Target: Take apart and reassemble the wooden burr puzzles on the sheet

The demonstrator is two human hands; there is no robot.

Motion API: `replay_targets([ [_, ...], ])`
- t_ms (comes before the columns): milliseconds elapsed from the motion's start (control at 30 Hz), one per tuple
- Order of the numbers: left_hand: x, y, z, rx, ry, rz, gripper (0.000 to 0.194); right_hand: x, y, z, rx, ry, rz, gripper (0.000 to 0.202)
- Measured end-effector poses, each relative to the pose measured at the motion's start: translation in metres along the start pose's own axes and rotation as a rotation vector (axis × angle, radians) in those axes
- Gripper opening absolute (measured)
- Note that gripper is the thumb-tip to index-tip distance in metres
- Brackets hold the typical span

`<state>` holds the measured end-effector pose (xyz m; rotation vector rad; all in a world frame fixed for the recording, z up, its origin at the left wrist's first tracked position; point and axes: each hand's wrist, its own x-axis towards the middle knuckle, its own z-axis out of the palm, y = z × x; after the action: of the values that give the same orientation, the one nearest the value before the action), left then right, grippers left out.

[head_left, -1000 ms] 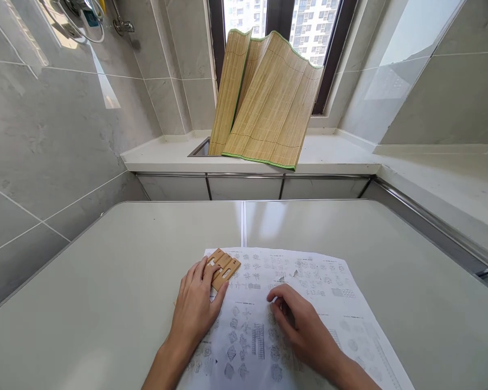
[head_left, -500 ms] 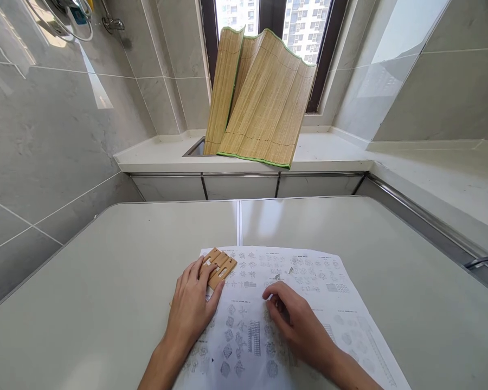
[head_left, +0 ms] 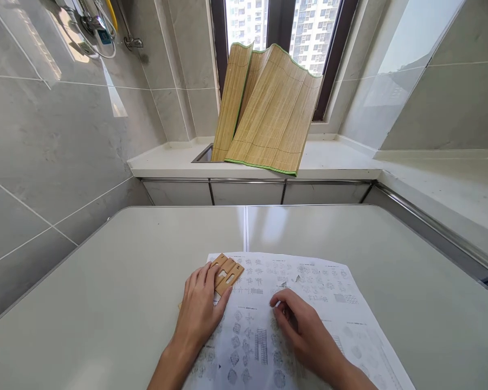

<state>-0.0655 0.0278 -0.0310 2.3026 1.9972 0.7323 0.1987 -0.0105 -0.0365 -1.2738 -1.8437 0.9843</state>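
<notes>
My left hand (head_left: 204, 306) lies over several flat wooden pieces (head_left: 230, 277) with oblong slots, side by side on the printed sheet (head_left: 264, 303). Its fingers reach onto their left part and cover some of it, and its thumb presses close by their lower edge. Dark figures, small at the ends of the pieces, look like a 2. Over the middle of the sheet, my right hand (head_left: 303, 325) is curled, index finger and thumb drawn close together. What it holds, if anything, is hidden. Rows of small printed drawings fill the paper between the hands.
Under the paper is a pale glossy table (head_left: 126, 292) with a seam down its middle. Beyond its far edge, a folded bamboo mat (head_left: 274, 114) leans on a white ledge (head_left: 166, 162) before the window. Tiled walls stand on both sides. Two tiny dark scraps (head_left: 297, 278) lie on the sheet.
The whole view has shifted, so the scene sits a little lower and further right. Both hands keep nearly the same pose and place on the sheet.
</notes>
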Motion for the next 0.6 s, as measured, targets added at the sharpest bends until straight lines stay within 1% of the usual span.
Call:
replay_targets([
  [100, -0.001, 0.002, 0.000, -0.019, 0.007, 0.028, 0.047, 0.000, -0.001, 0.000, 0.002, 0.007, 0.006, 0.015],
  [300, -0.003, 0.015, -0.001, -0.037, -0.058, 0.093, 0.048, 0.001, 0.004, 0.000, -0.013, 0.026, -0.039, 0.013],
  [433, -0.007, 0.025, -0.002, -0.046, -0.083, 0.180, 0.050, 0.002, 0.005, 0.000, -0.015, 0.034, -0.062, 0.014],
  [600, -0.013, 0.040, -0.003, -0.105, -0.141, 0.280, 0.065, 0.002, 0.002, 0.002, 0.011, 0.049, -0.119, 0.017],
])
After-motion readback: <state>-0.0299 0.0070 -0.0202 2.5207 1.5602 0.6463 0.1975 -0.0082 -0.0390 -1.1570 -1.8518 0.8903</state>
